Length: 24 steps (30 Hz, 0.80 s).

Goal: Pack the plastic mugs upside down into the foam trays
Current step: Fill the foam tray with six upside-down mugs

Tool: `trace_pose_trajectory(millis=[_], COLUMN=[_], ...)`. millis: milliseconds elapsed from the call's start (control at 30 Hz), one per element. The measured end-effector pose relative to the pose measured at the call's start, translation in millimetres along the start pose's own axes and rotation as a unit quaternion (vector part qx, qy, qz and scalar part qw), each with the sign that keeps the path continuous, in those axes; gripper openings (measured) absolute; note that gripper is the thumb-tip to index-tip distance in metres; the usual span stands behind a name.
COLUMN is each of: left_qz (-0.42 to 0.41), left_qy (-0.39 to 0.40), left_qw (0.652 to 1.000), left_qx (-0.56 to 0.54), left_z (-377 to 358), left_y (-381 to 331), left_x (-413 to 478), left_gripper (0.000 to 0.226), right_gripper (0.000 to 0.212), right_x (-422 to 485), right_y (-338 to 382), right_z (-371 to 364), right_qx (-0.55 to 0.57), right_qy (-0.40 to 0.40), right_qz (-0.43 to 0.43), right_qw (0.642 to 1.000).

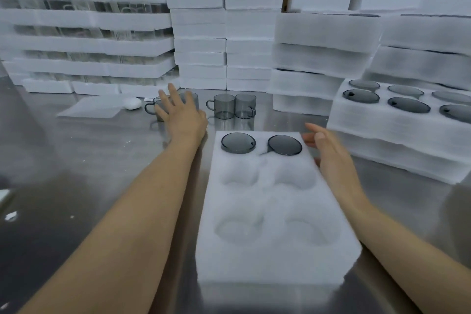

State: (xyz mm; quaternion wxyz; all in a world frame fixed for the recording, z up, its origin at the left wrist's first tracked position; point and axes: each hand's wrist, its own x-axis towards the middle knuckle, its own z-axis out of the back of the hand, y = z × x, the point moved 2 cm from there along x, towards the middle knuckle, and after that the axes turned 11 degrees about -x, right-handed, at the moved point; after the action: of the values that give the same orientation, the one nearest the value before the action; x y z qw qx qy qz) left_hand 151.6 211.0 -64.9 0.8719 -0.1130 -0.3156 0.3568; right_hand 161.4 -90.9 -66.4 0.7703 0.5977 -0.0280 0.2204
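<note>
foam tray (276, 257) lies lengthwise on the steel table (102, 160), right in front of the person, with six round pockets in two columns. the two far pockets hold grey mugs upside down, the left packed mug (238, 143) and the right packed mug (285, 145), flat bases showing. the four nearer pockets hold nothing.

the left hand (181, 116) reaches out past the tray's far left corner, fingers straight and spread wide, holding nothing. it covers part of two loose mugs (191, 99) standing on the table behind it; whether it touches them i cannot tell. just to their right stand two more mugs (224, 106), side by side and close together, handles pointing outward.

the right hand (330, 153) hovers at the tray's far right edge, palm turned toward the tray, fingers straight and relaxed, gripping nothing. it is blurred, so contact with the foam is unclear.

to the right, a filled tray (382, 125) tops a low stack, its pockets showing upturned grey bases. stacks of white foam (201, 46) line the back of the table. a thin foam sheet (94, 107) lies at far left with a small white lump (131, 103) on its edge.
</note>
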Motion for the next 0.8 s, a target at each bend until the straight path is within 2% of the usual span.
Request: trace_pose_trajectory(millis=[133,300,633,800], left_qz=[0.009,-0.028,-0.113,-0.127], left_qy=[-0.024,-0.071,-0.046,-0.033], left_qw=[0.999,0.997,0.988,0.98], left_qx=[0.021,0.021,-0.095,-0.15], left_z=[-11,-8,29,56], left_y=[0,-3,-17,-17], left_x=[15,9,-62,-101], left_gripper=[0.043,0.031,0.026,0.026], right_gripper=[0.03,0.029,0.027,0.026], right_x=[5,7,2,-7], right_y=[-4,-2,7,12], right_z=[-2,-3,0,9], right_qx=[0.002,0.004,-0.029,0.012], right_qy=[0.004,0.002,-0.003,-0.04], right_qz=[0.002,0.005,-0.002,-0.058], right_qw=[1.0,1.0,1.0,0.997])
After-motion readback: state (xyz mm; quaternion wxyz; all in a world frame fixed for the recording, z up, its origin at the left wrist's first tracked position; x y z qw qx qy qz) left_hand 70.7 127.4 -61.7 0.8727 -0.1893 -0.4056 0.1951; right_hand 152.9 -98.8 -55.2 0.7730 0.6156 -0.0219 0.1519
